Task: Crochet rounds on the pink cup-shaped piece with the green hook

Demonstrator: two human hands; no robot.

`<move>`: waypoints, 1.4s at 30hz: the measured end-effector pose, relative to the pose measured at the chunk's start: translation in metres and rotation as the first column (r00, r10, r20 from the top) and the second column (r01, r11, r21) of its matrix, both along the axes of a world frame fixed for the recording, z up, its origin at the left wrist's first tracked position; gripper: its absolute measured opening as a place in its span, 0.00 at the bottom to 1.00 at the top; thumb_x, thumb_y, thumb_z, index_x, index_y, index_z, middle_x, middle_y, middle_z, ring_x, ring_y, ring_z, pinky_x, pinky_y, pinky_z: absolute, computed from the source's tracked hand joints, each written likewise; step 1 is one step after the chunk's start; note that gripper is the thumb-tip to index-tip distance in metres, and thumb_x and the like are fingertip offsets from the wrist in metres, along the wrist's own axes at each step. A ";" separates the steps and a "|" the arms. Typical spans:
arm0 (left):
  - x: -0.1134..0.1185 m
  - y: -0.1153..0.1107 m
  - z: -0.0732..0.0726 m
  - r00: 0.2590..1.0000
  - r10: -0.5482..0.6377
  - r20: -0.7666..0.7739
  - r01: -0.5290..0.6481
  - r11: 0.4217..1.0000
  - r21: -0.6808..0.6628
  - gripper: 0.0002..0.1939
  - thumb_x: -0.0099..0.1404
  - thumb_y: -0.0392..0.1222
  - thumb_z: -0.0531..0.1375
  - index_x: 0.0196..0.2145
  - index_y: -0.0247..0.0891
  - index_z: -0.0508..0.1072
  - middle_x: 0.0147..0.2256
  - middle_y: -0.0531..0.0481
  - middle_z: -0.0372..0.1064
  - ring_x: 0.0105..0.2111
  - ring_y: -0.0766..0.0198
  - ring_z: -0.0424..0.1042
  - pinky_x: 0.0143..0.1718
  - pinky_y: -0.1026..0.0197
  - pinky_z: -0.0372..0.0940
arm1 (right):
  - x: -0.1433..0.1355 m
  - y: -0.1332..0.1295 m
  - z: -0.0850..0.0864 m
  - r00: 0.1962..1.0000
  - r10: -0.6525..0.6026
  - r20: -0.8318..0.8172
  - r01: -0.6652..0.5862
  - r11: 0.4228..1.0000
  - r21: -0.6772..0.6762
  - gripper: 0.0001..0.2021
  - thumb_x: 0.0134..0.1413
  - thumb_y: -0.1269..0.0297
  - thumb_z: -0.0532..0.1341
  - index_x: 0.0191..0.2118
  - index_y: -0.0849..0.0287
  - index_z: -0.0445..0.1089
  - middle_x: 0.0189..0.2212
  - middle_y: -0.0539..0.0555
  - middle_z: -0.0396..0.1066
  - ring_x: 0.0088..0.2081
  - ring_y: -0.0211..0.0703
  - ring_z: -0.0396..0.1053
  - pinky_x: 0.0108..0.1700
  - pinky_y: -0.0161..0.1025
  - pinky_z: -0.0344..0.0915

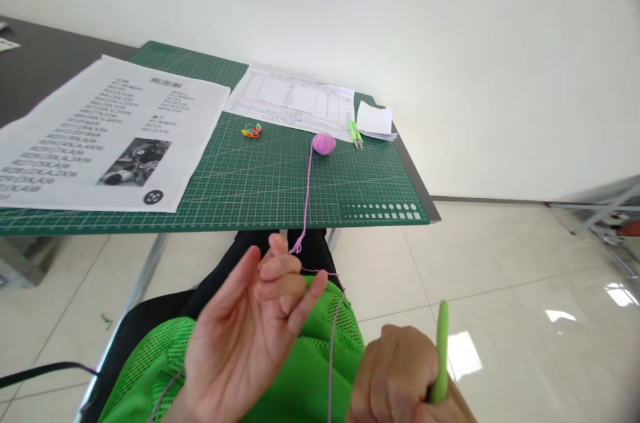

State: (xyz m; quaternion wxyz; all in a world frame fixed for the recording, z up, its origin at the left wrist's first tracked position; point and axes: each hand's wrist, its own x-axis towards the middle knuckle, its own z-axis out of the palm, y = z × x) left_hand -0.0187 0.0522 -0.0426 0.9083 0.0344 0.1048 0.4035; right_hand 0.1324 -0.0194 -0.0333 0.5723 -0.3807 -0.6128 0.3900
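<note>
A small ball of pink yarn (324, 143) rests on the green cutting mat (240, 176). Its strand runs down over the mat's front edge to a small looped knot (298, 246) at the fingertips of my left hand (250, 329). That hand is palm up, middle fingers curled in around the yarn, thumb and little finger raised. More pink yarn hangs right of it over the green garment. My right hand (395, 373), at the lower right, is closed around a tool with a green handle (441, 349); the tool's other end is hidden.
On the mat lie a large printed sheet (115, 129), a sheet with a table (295, 97), small colourful clips (251, 131), green snips (355, 135) and a stack of white paper (375, 121). The mat's front edge is just beyond my hands.
</note>
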 end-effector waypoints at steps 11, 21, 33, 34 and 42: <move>-0.023 -0.029 -0.033 0.722 -0.192 -0.664 0.547 0.747 0.378 0.18 0.72 0.47 0.58 0.29 0.41 0.82 0.24 0.56 0.72 0.26 0.66 0.70 0.54 0.61 0.63 | 0.040 0.005 0.019 0.936 -0.041 -0.349 -0.069 0.952 -0.297 0.19 0.64 0.56 0.55 0.22 0.56 0.62 0.17 0.45 0.48 0.22 0.34 0.57 0.34 0.32 0.73; 0.006 -0.011 -0.011 0.946 -0.015 -0.324 0.078 0.980 0.181 0.21 0.78 0.46 0.44 0.43 0.49 0.78 0.28 0.56 0.68 0.33 0.72 0.72 0.57 0.63 0.65 | 0.024 -0.006 0.009 0.946 -0.209 -0.247 0.075 0.885 -0.460 0.19 0.64 0.57 0.59 0.22 0.57 0.70 0.19 0.49 0.62 0.31 0.40 0.71 0.35 0.37 0.67; -0.020 -0.031 -0.018 0.547 0.564 -0.619 0.408 0.466 0.785 0.12 0.68 0.35 0.61 0.44 0.46 0.82 0.34 0.52 0.78 0.37 0.59 0.74 0.51 0.58 0.66 | 0.022 -0.001 0.019 0.951 -0.309 0.027 0.298 0.885 -0.357 0.17 0.67 0.63 0.57 0.26 0.57 0.71 0.25 0.50 0.72 0.27 0.37 0.68 0.30 0.36 0.64; -0.018 -0.028 -0.012 0.555 0.531 -0.640 0.413 0.493 0.766 0.11 0.70 0.38 0.59 0.35 0.44 0.82 0.27 0.52 0.74 0.32 0.60 0.72 0.41 0.61 0.68 | 0.020 0.000 0.021 0.949 -0.311 0.058 0.312 0.891 -0.331 0.16 0.67 0.63 0.57 0.26 0.57 0.71 0.24 0.50 0.71 0.26 0.36 0.66 0.29 0.36 0.64; 0.011 -0.027 0.020 0.899 -0.018 -0.437 0.076 0.990 0.115 0.06 0.63 0.44 0.69 0.39 0.49 0.85 0.41 0.56 0.82 0.47 0.66 0.76 0.50 0.72 0.67 | 0.008 0.004 0.033 0.931 -0.310 0.192 0.346 0.918 -0.194 0.15 0.63 0.67 0.59 0.23 0.59 0.65 0.22 0.48 0.65 0.27 0.35 0.67 0.33 0.35 0.67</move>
